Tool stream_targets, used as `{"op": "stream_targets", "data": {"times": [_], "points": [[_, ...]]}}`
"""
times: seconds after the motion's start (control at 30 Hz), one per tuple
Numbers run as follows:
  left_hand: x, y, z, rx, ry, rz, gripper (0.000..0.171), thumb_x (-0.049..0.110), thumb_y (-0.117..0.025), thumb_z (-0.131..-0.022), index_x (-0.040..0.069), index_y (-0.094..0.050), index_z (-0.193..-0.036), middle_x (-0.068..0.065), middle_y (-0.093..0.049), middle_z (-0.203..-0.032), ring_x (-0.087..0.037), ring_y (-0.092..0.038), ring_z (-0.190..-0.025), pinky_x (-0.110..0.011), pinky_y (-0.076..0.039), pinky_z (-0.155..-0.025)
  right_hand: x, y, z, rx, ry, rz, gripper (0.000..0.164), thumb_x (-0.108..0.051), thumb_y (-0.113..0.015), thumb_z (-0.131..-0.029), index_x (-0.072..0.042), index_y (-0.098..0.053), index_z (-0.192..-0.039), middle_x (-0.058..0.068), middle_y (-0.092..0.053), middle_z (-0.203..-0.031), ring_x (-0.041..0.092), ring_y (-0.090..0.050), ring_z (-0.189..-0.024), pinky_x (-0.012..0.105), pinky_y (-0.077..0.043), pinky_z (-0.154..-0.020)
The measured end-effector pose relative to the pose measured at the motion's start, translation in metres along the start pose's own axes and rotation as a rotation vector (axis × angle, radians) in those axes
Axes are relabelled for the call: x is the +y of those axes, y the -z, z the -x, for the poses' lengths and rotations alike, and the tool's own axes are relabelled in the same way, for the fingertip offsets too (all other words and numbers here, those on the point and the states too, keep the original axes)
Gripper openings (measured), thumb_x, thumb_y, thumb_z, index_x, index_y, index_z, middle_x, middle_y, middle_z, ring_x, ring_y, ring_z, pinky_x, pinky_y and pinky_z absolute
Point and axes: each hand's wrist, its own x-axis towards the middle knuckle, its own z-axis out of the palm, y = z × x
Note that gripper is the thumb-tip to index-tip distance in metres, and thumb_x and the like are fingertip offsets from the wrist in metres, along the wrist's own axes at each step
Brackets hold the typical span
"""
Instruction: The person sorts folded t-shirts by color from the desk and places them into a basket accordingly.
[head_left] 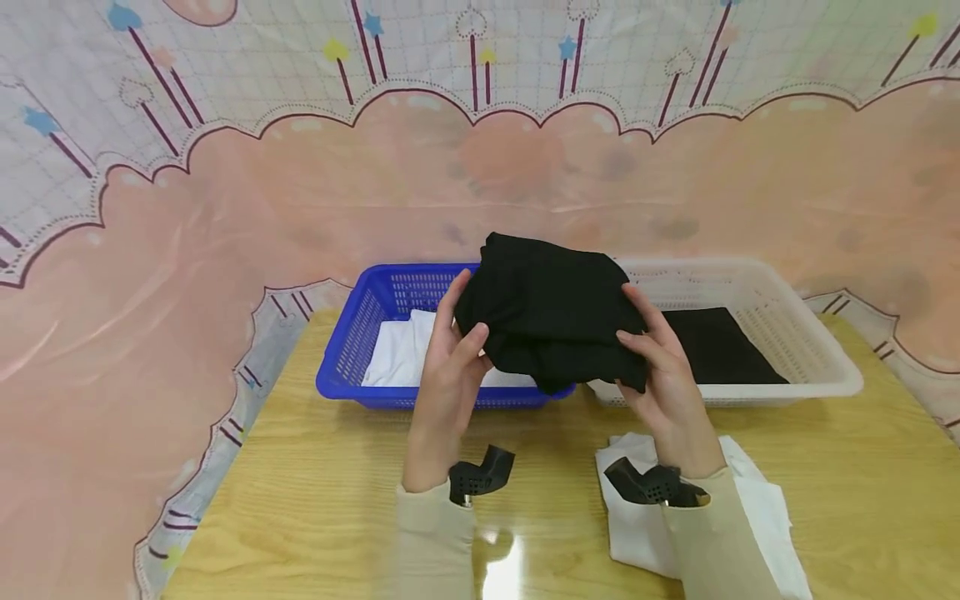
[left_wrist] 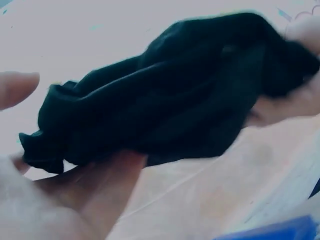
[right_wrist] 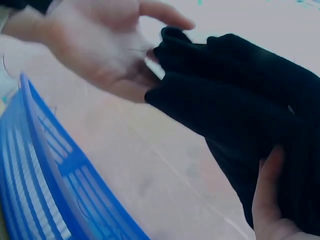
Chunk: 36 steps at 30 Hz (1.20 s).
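A bunched, loosely folded black garment (head_left: 555, 308) is held up in front of two baskets; its exact kind is not clear. My left hand (head_left: 450, 367) holds its left end, fingers beneath it in the left wrist view. At the other end my right hand (head_left: 663, 367) grips it, thumb (right_wrist: 270, 185) on the near face in the right wrist view. Behind and below the garment, the blue basket (head_left: 341, 354) contains white cloth (head_left: 393, 346). To the right, the white basket (head_left: 817, 350) has a flat black cloth (head_left: 720, 346) inside.
White cloth (head_left: 630, 525) lies on the wooden table (head_left: 300, 500), partly under my right forearm. A patterned pink and white sheet (head_left: 337, 192) hangs behind the baskets and runs down the left side. Each wrist carries a black camera mount (head_left: 480, 475).
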Motion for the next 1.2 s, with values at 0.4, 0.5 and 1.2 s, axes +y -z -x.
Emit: {"op": "stream_targets", "data": {"times": [0.4, 0.5, 1.2], "points": [[-0.028, -0.028, -0.006, -0.010, 0.111, -0.119, 0.055, 0.012, -0.045, -0.091, 0.019, -0.024, -0.142, 0.002, -0.018, -0.145, -0.021, -0.029, -0.128, -0.045, -0.029, -0.098, -0.031, 0.026, 0.002, 0.166, 0.035, 0.245, 0.053, 0.011, -0.031, -0.092, -0.008, -0.024, -0.141, 0.010, -0.039, -0.128, 0.020, -0.058, -0.093, 0.023, -0.048, -0.053], [-0.031, -0.035, -0.008, -0.056, 0.157, -0.150, 0.056, 0.014, -0.042, -0.092, 0.017, -0.018, -0.143, 0.003, -0.015, -0.146, -0.019, -0.028, -0.128, -0.046, -0.027, -0.100, -0.040, 0.034, 0.005, 0.212, 0.041, 0.229, 0.050, 0.006, -0.033, -0.094, -0.010, -0.027, -0.141, 0.009, -0.042, -0.127, 0.020, -0.057, -0.092, 0.023, -0.045, -0.050], [-0.070, -0.037, -0.016, -0.107, 0.270, -0.541, 0.063, 0.021, -0.051, -0.091, 0.018, -0.017, -0.144, -0.002, -0.020, -0.144, -0.009, -0.046, -0.103, -0.030, -0.038, -0.088, -0.062, 0.068, 0.015, 0.340, -0.105, 0.802, 0.043, 0.008, -0.044, -0.089, -0.004, -0.043, -0.131, 0.010, -0.035, -0.127, 0.013, -0.057, -0.094, 0.022, -0.050, -0.065]]}}
